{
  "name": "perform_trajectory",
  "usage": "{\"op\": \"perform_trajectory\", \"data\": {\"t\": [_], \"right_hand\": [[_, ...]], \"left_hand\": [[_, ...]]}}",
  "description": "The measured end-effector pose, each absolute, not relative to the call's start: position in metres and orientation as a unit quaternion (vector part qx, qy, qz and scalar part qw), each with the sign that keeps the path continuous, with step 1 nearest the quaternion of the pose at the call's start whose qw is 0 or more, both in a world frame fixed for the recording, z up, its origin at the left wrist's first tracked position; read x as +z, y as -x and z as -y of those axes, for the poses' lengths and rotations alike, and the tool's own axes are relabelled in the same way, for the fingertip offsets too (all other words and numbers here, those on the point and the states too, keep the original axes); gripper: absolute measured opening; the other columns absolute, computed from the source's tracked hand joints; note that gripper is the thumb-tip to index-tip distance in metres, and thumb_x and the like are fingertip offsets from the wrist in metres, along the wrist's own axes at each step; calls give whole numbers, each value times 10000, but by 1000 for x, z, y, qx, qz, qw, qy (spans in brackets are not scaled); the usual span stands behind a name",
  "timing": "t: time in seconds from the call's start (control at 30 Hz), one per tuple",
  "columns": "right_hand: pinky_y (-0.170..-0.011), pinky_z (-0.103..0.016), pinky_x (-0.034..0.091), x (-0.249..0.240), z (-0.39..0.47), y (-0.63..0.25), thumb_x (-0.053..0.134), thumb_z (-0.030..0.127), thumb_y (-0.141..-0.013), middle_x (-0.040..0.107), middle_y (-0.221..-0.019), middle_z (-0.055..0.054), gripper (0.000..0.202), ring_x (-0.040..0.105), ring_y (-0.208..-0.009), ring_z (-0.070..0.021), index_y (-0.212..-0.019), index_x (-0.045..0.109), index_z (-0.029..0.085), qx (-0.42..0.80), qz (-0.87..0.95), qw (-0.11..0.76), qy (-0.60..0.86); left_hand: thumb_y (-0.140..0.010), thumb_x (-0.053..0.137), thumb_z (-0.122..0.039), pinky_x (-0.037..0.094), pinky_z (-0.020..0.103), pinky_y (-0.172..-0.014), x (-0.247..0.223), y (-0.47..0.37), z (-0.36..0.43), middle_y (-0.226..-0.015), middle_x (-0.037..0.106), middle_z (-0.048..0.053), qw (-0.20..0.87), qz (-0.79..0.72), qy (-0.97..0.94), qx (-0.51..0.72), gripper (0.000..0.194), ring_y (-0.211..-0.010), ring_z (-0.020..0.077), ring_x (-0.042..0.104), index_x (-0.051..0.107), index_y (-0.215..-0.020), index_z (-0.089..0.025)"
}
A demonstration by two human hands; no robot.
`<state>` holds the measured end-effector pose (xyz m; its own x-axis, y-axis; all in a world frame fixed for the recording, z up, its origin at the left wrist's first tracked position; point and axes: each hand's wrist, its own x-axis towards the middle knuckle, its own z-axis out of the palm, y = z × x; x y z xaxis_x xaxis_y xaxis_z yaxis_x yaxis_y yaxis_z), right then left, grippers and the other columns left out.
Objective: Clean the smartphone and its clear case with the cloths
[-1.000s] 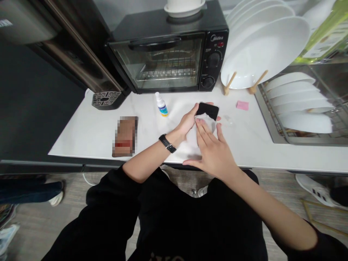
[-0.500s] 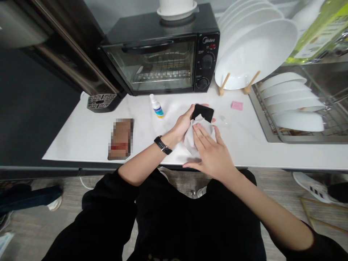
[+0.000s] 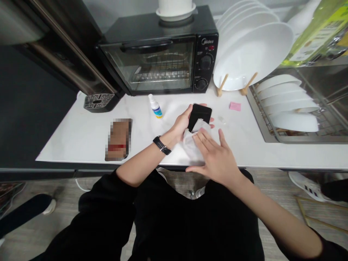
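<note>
My left hand (image 3: 182, 125) is closed around a black smartphone (image 3: 199, 113), its fingertips showing past the phone's right edge. A thin whitish wiping cloth (image 3: 191, 144) covers the phone's lower part and hangs down towards me. My right hand (image 3: 214, 154) lies on this cloth with the middle fingers flat against it, the thumb and little finger spread out. A small white spray bottle (image 3: 156, 108) with a blue and yellow label stands on the counter, left of the phone. Farther left lies a brownish, phone-shaped object (image 3: 118, 139), its surface blurred out.
Behind is a black toaster oven (image 3: 160, 65) with a white pot on top. A drinks machine (image 3: 99, 101) stands left. White plates (image 3: 252, 54) in a wooden rack and a sink (image 3: 268, 136) with bowls are right. A pink slip (image 3: 235, 106) lies on the counter (image 3: 244, 152).
My right hand and the cloth have slid down along the phone, uncovering more of its black surface. My left hand keeps its hold. The view has shifted slightly.
</note>
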<state>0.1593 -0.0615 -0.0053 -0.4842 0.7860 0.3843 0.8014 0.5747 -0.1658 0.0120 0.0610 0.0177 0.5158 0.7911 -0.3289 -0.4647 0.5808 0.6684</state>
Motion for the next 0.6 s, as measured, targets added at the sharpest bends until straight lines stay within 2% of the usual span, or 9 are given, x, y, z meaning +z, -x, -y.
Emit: {"op": "perform_trajectory", "data": {"t": [0.17,0.37,0.5,0.6], "right_hand": [[-1385,-771,134,5,23,-160,362,902,-1033,556,-1684,-323,1109,460,-1653,-467,-1685,461,11,-12,814,233,531],[-1419,-693,165,1,48,-143,415,848,-1054,605,-1638,-323,1060,523,-1616,-439,-1640,507,-30,-7,869,219,444],[-1377,-795,148,1,38,-156,376,800,-1091,543,-1692,-322,1000,496,-1631,-462,-1700,432,8,-28,826,238,511],[-1378,-780,190,4,29,-147,414,784,-1088,513,-1696,-360,1031,483,-1636,-475,-1674,430,-65,-38,818,244,520]], "left_hand": [[-1152,471,-448,532,410,-1238,16,-16,-62,-1253,861,103,790,-367,-252,422,480,-1260,281,795,742,-1435,-171],[-1146,403,-567,605,513,-1132,19,-10,-61,-1163,874,108,829,-328,-249,378,575,-1098,318,844,669,-1540,-243],[-1157,406,-478,550,465,-1217,17,-17,-64,-1294,852,96,820,-314,-239,416,539,-1253,304,803,657,-1562,-226],[-1149,430,-448,535,461,-1239,16,-15,-65,-1312,848,91,817,-310,-231,427,537,-1296,305,784,645,-1583,-216]]}}
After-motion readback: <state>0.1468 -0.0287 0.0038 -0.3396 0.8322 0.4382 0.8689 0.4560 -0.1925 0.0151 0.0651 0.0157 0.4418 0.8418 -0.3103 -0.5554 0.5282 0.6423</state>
